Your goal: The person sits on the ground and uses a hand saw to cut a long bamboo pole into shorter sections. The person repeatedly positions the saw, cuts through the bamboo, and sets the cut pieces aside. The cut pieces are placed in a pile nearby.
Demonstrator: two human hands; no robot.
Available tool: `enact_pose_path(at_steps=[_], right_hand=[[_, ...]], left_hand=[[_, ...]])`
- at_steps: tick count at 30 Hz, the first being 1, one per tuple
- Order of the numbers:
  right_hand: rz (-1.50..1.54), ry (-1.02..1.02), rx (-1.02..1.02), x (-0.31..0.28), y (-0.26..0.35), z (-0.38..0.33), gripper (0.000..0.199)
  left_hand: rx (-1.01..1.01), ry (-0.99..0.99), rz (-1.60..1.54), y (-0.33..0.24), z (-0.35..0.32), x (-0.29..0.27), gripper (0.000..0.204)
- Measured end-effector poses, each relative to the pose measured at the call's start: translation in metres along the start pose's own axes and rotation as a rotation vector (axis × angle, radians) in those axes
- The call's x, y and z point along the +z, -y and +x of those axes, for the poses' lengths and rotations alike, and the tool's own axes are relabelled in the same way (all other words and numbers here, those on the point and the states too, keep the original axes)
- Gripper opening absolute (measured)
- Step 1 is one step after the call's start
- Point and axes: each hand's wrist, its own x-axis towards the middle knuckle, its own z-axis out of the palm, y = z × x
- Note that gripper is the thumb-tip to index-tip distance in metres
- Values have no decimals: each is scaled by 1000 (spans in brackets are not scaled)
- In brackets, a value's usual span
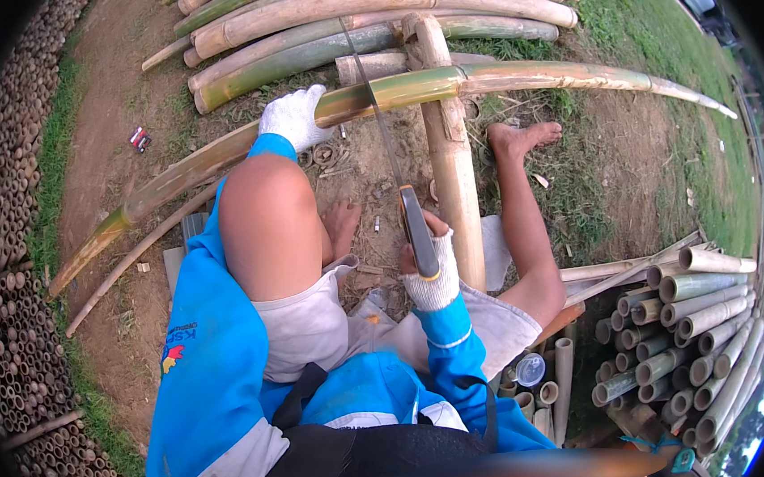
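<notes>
A long green-and-tan bamboo pole point(419, 87) runs across in front of me, passing over an upright bamboo post point(451, 170). My left hand point(294, 118), in a white glove, is closed round the pole to the left of the post. My right hand point(433, 257), in a glove that leaves fingers bare, grips the dark orange-edged handle of a hand saw point(419, 231). Its long thin blade points away from me and crosses the pole between my left hand and the post. Whether the teeth have bitten into the bamboo, I cannot tell.
Several thick bamboo poles point(312, 30) lie side by side at the far side. Cut bamboo lengths point(670, 364) are piled at the lower right, near a clear lidded cup point(530, 369). Stacked bamboo pieces point(13, 339) line the left. A small red-and-white packet point(140, 139) lies on the dirt.
</notes>
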Motion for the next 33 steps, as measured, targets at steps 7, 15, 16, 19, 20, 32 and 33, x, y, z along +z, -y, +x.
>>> enact_pose_path(at_steps=[7, 15, 16, 19, 20, 32, 33], right_hand=[[231, 14, 369, -44, 66, -78, 50], [204, -7, 88, 41, -18, 92, 59], [201, -20, 25, 33, -17, 74, 59], [147, -46, -47, -11, 10, -19, 69], [170, -42, -36, -27, 24, -51, 69], [175, -50, -27, 55, -35, 111, 66], [175, -8, 77, 54, -36, 104, 66]], left_hand=[[-27, 41, 7, 2, 7, 6, 61], [-5, 50, 14, -1, 2, -2, 76], [3, 62, 22, -1, -1, 0, 74], [-4, 36, 28, 1, 1, 6, 68], [-6, 53, 21, 2, 2, 8, 68], [-40, 30, -12, -3, 3, -7, 68], [-32, 62, -9, -2, 2, -8, 69]])
